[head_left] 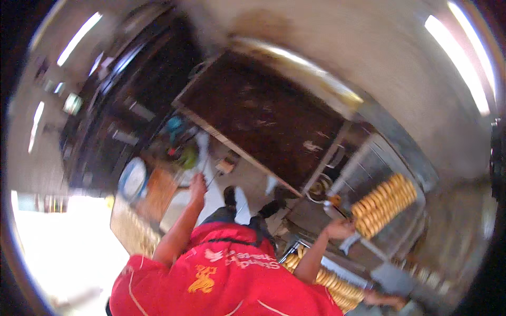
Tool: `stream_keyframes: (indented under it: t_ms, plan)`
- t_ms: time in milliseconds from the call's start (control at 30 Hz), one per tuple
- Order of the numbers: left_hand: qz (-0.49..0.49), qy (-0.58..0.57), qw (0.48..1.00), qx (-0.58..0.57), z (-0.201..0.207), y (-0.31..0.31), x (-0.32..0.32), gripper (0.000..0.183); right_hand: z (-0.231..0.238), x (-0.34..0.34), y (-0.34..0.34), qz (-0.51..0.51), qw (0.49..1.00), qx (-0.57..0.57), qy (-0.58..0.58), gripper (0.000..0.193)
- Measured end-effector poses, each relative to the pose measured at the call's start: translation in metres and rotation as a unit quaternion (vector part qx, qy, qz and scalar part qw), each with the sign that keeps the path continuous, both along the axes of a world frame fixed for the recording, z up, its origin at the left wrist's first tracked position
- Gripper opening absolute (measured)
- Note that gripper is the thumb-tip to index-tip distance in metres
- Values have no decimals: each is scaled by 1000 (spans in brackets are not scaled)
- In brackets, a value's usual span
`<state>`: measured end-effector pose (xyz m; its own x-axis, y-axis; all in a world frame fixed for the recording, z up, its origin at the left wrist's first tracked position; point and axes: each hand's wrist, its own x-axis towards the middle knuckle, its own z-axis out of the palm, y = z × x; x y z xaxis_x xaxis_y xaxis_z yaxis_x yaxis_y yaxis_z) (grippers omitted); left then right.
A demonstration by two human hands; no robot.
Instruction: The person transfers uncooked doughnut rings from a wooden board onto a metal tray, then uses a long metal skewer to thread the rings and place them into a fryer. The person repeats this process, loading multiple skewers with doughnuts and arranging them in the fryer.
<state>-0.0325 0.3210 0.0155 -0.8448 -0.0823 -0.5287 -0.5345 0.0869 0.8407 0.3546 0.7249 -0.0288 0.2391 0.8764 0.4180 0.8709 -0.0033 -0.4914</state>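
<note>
My left hand (pixel 198 187) hangs over the floor, fingers drawn together. A thin dark line shows beside it, but blur hides whether it is held. Out to the right, my right hand (pixel 340 229) is closed at the near corner of a batch of golden-brown baked pieces (pixel 385 205) set in tight rows on a metal surface. What its fingers grip is not clear; a greyish metallic shape (pixel 333 210) lies just beyond them. Under my right forearm, more long baked pieces (pixel 337 288) fill a dark-edged tray (pixel 350 269).
Ahead is a wide dark brown tabletop (pixel 263 116) with a pale rim. Dark cabinets (pixel 126 105) rise at the left. Near my left arm are a blue-rimmed white basin (pixel 132 177) and a brown board (pixel 159 193). Another person's hand (pixel 382 299) reaches in at lower right.
</note>
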Motion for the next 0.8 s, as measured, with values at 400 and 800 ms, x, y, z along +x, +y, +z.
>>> stream_keyframes:
  t_ms: [400,800]
  plan:
    - [14,30,868,-495,-191,-294,4,14,39,-144,-184,479,830,-229,170,31]
    - [-165,-43,836,-521,-215,-387,-79,26,15,-152,-334,548,758,-352,35,26]
